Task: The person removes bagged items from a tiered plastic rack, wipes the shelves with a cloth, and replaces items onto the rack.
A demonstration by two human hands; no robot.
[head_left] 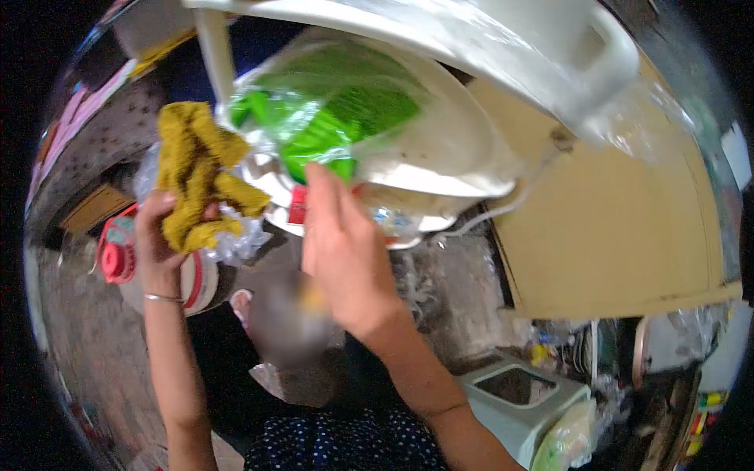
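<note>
My left hand (163, 228) is closed around a crumpled mustard-yellow cloth (196, 165), raised left of the white plastic furniture. My right hand (345, 255) is in front of a bright green plastic bag (322, 141), its fingers stretched forward and reaching the bag's lower edge. Whether they touch the bag is hard to tell. Clear plastic film partly covers the green bag, which lies on a white plastic surface (463, 149). Beside the right fingers shows a small red item (297, 206), partly hidden by the hand. Clear crinkled plastic (239, 239) hangs below the cloth.
A white plastic rail (424, 35) arches across the top. At left stands a white container with a red cap (118, 261). A tan board (613, 212) fills the right side, above a pale grey box with a square opening (518, 400). Plastic bags lie at lower right.
</note>
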